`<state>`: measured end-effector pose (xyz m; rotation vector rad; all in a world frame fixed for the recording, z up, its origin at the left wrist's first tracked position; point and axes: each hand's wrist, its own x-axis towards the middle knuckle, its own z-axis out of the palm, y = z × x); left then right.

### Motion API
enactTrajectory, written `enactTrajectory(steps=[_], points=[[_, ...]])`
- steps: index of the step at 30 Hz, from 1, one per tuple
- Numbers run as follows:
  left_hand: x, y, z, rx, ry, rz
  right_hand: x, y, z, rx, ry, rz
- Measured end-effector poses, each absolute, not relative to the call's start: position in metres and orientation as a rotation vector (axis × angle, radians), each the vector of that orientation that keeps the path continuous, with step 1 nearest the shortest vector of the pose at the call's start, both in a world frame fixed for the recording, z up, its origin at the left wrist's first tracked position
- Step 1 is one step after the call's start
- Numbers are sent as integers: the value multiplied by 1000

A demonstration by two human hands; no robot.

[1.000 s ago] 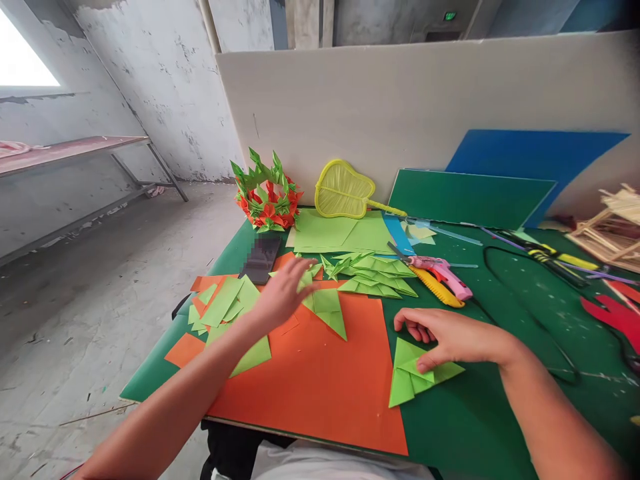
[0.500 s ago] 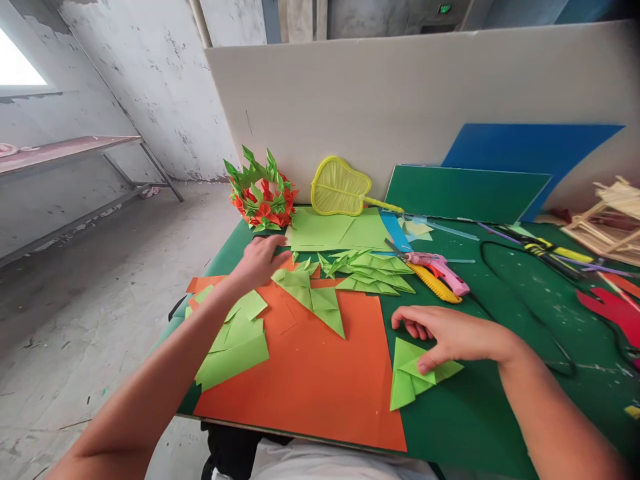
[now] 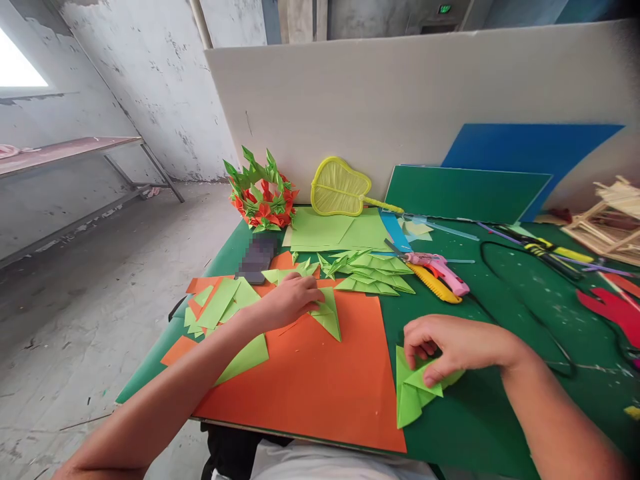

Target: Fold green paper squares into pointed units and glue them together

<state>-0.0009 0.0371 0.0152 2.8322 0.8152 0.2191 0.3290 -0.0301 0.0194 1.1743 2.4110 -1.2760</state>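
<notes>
My left hand (image 3: 295, 297) is over a folded green paper (image 3: 327, 320) on the orange sheet (image 3: 310, 393). Its fingers are closed down on the paper and hide much of it. At the right, my right hand (image 3: 447, 343) has its thumb and curled fingers on another folded green paper (image 3: 413, 393), which sits on the green tabletop. Green paper pieces (image 3: 220, 303) lie under and beside my left forearm. Just beyond the left hand is a group of pointed green folded papers (image 3: 375, 270).
A red and green paper crown-like piece (image 3: 263, 200) stands at the back left, near a dark phone (image 3: 257, 257). A yellow fan (image 3: 340, 187) leans against the pale board. Right of centre are a pink glue gun (image 3: 437, 267), a yellow-handled cutter (image 3: 434, 283) and a black cord (image 3: 520, 300).
My left hand has come from near the phone to the folded green paper in the middle, uncovering the phone. My right hand has shifted slightly right and down, and its paper has turned a little.
</notes>
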Motion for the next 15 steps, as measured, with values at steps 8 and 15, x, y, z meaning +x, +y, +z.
enactTrajectory(steps=[8,15], points=[[-4,33,15,2919,928,196,332,-29,26,1159,2481,-1399],[-15,38,4,2866,993,288,308,-17,14,1832,2556,-1737]])
